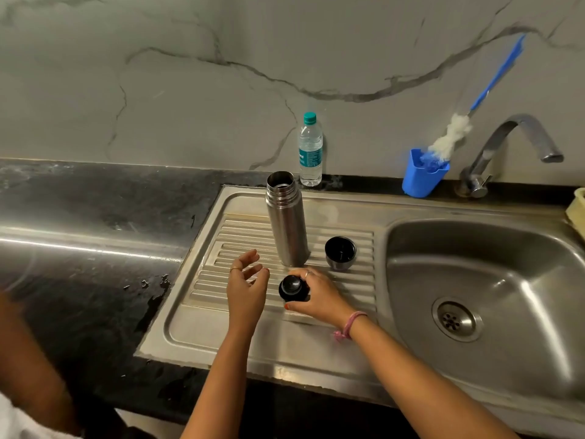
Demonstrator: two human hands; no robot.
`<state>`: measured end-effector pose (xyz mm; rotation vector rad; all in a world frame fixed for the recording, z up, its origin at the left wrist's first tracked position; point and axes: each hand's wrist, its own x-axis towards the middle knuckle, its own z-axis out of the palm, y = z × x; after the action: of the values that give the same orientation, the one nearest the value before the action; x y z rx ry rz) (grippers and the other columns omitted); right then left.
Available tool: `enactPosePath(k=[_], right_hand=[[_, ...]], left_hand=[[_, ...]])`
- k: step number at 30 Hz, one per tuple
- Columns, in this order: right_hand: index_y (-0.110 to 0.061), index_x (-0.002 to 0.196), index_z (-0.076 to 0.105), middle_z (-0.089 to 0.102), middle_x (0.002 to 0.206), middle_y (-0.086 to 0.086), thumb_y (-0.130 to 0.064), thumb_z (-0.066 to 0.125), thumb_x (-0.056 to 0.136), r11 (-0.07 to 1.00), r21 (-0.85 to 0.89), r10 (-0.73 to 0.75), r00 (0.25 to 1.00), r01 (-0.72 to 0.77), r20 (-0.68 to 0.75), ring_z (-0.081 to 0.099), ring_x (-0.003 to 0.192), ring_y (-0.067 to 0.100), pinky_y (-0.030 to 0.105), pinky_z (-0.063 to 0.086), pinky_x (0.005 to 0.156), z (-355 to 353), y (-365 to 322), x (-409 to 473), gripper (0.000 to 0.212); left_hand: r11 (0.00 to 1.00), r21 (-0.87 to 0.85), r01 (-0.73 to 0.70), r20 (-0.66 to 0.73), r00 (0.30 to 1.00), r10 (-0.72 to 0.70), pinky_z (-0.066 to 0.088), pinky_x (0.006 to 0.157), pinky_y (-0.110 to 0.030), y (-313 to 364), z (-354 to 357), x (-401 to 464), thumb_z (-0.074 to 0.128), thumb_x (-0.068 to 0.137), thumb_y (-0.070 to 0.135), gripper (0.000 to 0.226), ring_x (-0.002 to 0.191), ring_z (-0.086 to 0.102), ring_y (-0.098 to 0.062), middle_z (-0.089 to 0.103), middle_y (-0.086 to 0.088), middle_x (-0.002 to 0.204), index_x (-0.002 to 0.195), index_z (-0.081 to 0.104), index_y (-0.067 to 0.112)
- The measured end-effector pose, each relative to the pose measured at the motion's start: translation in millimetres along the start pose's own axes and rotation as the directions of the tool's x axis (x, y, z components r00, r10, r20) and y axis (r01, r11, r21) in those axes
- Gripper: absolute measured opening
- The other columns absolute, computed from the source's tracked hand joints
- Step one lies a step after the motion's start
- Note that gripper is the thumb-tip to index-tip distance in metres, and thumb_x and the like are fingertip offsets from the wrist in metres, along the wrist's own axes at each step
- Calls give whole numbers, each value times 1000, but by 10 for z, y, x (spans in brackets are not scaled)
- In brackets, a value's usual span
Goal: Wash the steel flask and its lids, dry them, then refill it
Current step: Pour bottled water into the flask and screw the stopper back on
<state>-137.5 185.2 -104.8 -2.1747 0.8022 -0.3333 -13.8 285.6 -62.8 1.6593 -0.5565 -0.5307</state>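
Observation:
The steel flask [287, 220] stands upright and uncapped on the ribbed drainboard [357, 236] of the sink. Its steel cup lid [340, 252] rests mouth-up just to the flask's right. In front of the flask, my right hand [319, 297] grips the black inner stopper [292, 288] low over the drainboard. My left hand [247, 286] hovers beside the stopper on its left, fingers spread and holding nothing.
A plastic water bottle [311, 150] with a teal cap stands at the wall behind the flask. A blue cup [421, 177] holds a blue-handled bottle brush [452, 134]. The tap [506, 147] arches over the sink basin [474, 280]. Black counter [95, 217] lies to the left.

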Motion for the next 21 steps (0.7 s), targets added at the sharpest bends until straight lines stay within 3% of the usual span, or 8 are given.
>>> enactPosePath(k=[6, 8, 10, 14, 19, 21], right_hand=[[-24, 125, 56, 56, 123, -7, -36, 82, 68, 993, 111, 32, 999, -29, -29, 53, 114, 6, 23, 43, 99, -167, 12, -152, 64], [-27, 124, 57, 58, 120, -11, -36, 82, 67, 987, 155, 57, 998, -51, -36, 55, 111, 2, 18, 44, 96, -284, 48, -243, 63], [-29, 122, 57, 58, 120, -12, -35, 83, 67, 976, 201, 93, 995, -84, -35, 56, 110, 0, 16, 45, 95, -406, 120, -334, 61], [-30, 120, 57, 55, 119, -14, -35, 84, 66, 961, 240, 164, 983, -139, -85, 55, 110, 3, 25, 48, 97, -582, 271, -470, 61], [-36, 116, 55, 57, 115, -15, -28, 85, 68, 945, 279, 210, 970, -170, -120, 55, 106, -1, 13, 44, 88, -721, 349, -579, 57], [-34, 116, 55, 56, 115, -16, -27, 85, 67, 944, 283, 212, 969, -171, -124, 55, 106, -1, 14, 45, 89, -730, 362, -596, 57]], left_hand=[[1000, 4, -17, 29, 999, 16, 49, 80, -19, 25, 79, 126, 66, 91, 5, 42, 113, 59, -17, 59, -1, 126, 126, 51, 23], [999, 24, -22, 42, 999, 21, 47, 81, -18, 24, 107, 175, 70, 89, 8, 47, 115, 57, -16, 56, 0, 128, 127, 48, 24], [998, 55, -26, 59, 998, 23, 45, 86, -21, 23, 144, 230, 75, 86, 15, 57, 118, 54, -15, 53, 1, 132, 134, 45, 21], [992, 118, -49, 89, 995, 39, 40, 99, -29, 33, 236, 365, 81, 81, 24, 77, 126, 46, -13, 45, 0, 141, 144, 37, 17], [987, 148, -70, 101, 993, 55, 39, 104, -31, 48, 311, 472, 82, 80, 22, 80, 131, 44, -16, 43, -3, 145, 145, 36, 17], [985, 157, -74, 109, 992, 57, 39, 104, -31, 36, 320, 473, 82, 80, 22, 81, 132, 44, -16, 43, -3, 145, 145, 36, 17]])
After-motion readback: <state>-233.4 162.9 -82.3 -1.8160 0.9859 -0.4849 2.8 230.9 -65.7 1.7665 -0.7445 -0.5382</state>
